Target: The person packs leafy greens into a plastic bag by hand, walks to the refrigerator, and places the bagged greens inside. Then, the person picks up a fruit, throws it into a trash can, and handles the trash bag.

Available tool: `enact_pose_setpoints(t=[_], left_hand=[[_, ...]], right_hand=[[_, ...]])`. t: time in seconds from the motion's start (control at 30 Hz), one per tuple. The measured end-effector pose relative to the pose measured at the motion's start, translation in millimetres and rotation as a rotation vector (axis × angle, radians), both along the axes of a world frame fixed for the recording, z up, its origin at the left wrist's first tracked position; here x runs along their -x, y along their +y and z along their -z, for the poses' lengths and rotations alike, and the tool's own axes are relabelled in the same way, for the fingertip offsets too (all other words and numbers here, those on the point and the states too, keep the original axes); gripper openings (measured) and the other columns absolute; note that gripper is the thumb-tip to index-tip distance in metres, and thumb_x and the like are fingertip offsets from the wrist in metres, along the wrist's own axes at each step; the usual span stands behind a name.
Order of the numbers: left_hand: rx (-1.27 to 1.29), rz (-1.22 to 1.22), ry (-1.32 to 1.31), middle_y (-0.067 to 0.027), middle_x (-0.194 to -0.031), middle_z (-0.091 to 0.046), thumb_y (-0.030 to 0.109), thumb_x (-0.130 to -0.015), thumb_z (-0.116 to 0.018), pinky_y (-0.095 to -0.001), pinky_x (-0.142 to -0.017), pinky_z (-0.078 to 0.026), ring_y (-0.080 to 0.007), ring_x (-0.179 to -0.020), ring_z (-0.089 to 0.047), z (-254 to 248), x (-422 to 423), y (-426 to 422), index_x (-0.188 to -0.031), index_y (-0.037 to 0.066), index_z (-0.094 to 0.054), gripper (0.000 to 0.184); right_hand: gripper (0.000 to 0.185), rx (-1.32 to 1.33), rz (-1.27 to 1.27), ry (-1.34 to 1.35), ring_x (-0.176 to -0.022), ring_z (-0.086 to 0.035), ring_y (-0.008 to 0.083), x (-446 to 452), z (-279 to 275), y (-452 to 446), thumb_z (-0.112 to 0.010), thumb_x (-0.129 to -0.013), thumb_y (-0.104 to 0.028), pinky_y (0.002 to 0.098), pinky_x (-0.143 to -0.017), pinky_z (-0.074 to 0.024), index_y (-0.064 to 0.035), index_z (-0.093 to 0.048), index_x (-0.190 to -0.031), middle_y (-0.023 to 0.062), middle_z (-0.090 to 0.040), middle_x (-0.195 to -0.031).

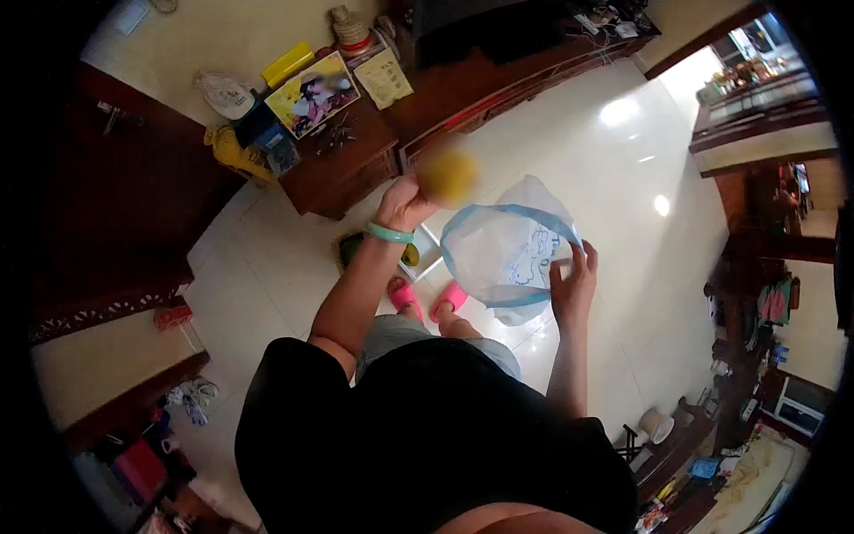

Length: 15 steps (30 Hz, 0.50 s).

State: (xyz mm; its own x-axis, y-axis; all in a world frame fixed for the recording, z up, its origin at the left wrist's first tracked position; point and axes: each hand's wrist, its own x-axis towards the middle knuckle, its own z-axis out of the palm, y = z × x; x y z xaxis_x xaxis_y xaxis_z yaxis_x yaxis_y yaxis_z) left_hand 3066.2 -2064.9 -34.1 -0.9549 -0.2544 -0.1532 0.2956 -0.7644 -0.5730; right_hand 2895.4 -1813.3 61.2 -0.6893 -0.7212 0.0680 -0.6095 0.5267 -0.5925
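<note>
My left hand, with a pale green bangle on the wrist, is closed around a round yellow fruit. The fruit is blurred, so its exact kind does not show. To the right, my right hand pinches the rim of a clear plastic bag with a blue edge and blue printing. The bag hangs with its mouth wide open, and the fruit is just outside it, at its upper left. Under my left forearm, a yellow-green fruit lies by a white-rimmed container, partly hidden by the arm.
Pink slippers are on my feet on the pale tiled floor. A wooden cabinet ahead carries a picture, papers and small items. Dark wooden furniture stands at the left, and a white bin at the lower right.
</note>
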Motion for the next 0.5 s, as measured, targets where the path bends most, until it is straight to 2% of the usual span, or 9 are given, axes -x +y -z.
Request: enact_pose_setpoints(t=[0.07, 0.13, 0.17, 0.27, 0.33, 0.4, 0.43, 0.47, 0.5], left_hand=[[0.029, 0.023, -0.141, -0.0182, -0.125, -0.046, 0.022, -0.093, -0.040, -0.0537, -0.102, -0.028, -0.0320, -0.119, -0.041, -24.3, 5.6, 12.7, -0.118, 0.001, -0.046, 0.034], [0.342, 0.091, -0.216, -0.0187, -0.125, -0.046, 0.028, -0.091, -0.044, -0.0562, -0.102, -0.027, -0.0347, -0.119, -0.041, -67.2, 5.0, 48.9, -0.118, 0.000, -0.046, 0.039], [0.344, 0.125, -0.050, -0.0197, -0.124, -0.046, 0.029, -0.088, -0.048, -0.0575, -0.100, -0.028, -0.0384, -0.117, -0.042, -72.1, 4.2, 58.1, -0.119, 0.001, -0.046, 0.041], [0.303, 0.244, -0.037, -0.0191, -0.118, -0.051, 0.022, -0.085, -0.051, -0.0562, -0.099, -0.031, -0.0375, -0.113, -0.046, -45.6, 9.3, 86.1, -0.116, 0.002, -0.048, 0.036], [0.435, 0.393, -0.135, -0.0174, -0.115, -0.053, 0.015, -0.081, -0.057, -0.0539, -0.092, -0.040, -0.0331, -0.109, -0.051, -35.2, 18.4, 111.0, -0.107, 0.005, -0.048, 0.029], [0.643, 0.482, -0.166, -0.0156, -0.105, -0.058, 0.014, -0.080, -0.057, -0.0424, -0.092, -0.043, -0.0260, -0.106, -0.054, -17.8, 30.4, 129.3, -0.109, 0.005, -0.050, 0.031], [0.672, 0.490, -0.156, -0.0136, -0.103, -0.058, 0.013, -0.080, -0.057, -0.0400, -0.088, -0.045, -0.0238, -0.103, -0.055, 2.5, 45.8, 139.9, -0.110, 0.005, -0.049, 0.032], [0.703, 0.506, -0.138, -0.0116, -0.101, -0.058, 0.013, -0.079, -0.057, -0.0376, -0.085, -0.048, -0.0216, -0.099, -0.056, 20.2, 54.6, 148.5, -0.110, 0.006, -0.049, 0.032], [0.831, 0.450, -0.233, -0.0087, -0.097, -0.058, 0.015, -0.079, -0.058, -0.0358, -0.083, -0.048, -0.0191, -0.095, -0.057, 9.0, 51.0, 151.4, -0.107, 0.006, -0.051, 0.030]], right_hand=[[0.050, -0.027, 0.020, -0.010, -0.105, -0.048, 0.0402, -8.3, -5.9, -5.4, -0.064, -0.070, -0.003, 0.0408, -0.087, -0.0437, -0.0021, -0.048, -0.118, 0.0227, -0.040, -0.123], [0.058, 0.019, -0.021, -0.011, -0.104, -0.048, 0.0410, -15.3, -21.9, 4.1, -0.069, -0.067, -0.004, 0.0413, -0.086, -0.0445, -0.0017, -0.045, -0.120, 0.0237, -0.037, -0.124], [0.064, -0.002, -0.035, -0.007, -0.105, -0.047, 0.0411, -19.5, -25.2, 4.0, -0.069, -0.066, -0.003, 0.0418, -0.085, -0.0453, -0.0025, -0.042, -0.123, 0.0237, -0.035, -0.126], [0.072, -0.023, -0.105, -0.054, -0.109, -0.045, 0.0403, -38.8, -39.6, -3.9, -0.070, -0.062, 0.000, 0.0419, -0.085, -0.0462, -0.0044, -0.039, -0.126, 0.0215, -0.028, -0.130], [0.072, -0.001, -0.232, 0.043, -0.101, -0.050, 0.0379, -47.4, -45.4, -5.4, -0.069, -0.060, 0.003, 0.0404, -0.081, -0.0492, -0.0031, -0.039, -0.126, 0.0166, -0.025, -0.135], [0.070, -0.089, -0.280, 0.023, -0.099, -0.053, 0.0359, -55.6, -46.0, -5.7, -0.064, -0.061, 0.007, 0.0380, -0.077, -0.0511, -0.0024, -0.040, -0.125, 0.0142, -0.023, -0.137], [0.068, -0.129, -0.292, 0.016, -0.099, -0.053, 0.0342, -60.2, -52.6, -7.1, -0.056, -0.061, 0.011, 0.0370, -0.075, -0.0519, -0.0024, -0.041, -0.125, 0.0133, -0.024, -0.138], [0.073, -0.200, -0.305, -0.041, -0.115, -0.044, 0.0368, -63.4, -56.8, -3.6, -0.056, -0.061, 0.014, 0.0387, -0.086, -0.0477, -0.0067, -0.039, -0.128, 0.0134, -0.023, -0.139], [0.073, -0.195, -0.335, -0.049, -0.118, -0.042, 0.0368, -66.1, -53.6, 0.9, -0.055, -0.060, 0.014, 0.0398, -0.088, -0.0460, -0.0067, -0.039, -0.128, 0.0137, -0.024, -0.139]])
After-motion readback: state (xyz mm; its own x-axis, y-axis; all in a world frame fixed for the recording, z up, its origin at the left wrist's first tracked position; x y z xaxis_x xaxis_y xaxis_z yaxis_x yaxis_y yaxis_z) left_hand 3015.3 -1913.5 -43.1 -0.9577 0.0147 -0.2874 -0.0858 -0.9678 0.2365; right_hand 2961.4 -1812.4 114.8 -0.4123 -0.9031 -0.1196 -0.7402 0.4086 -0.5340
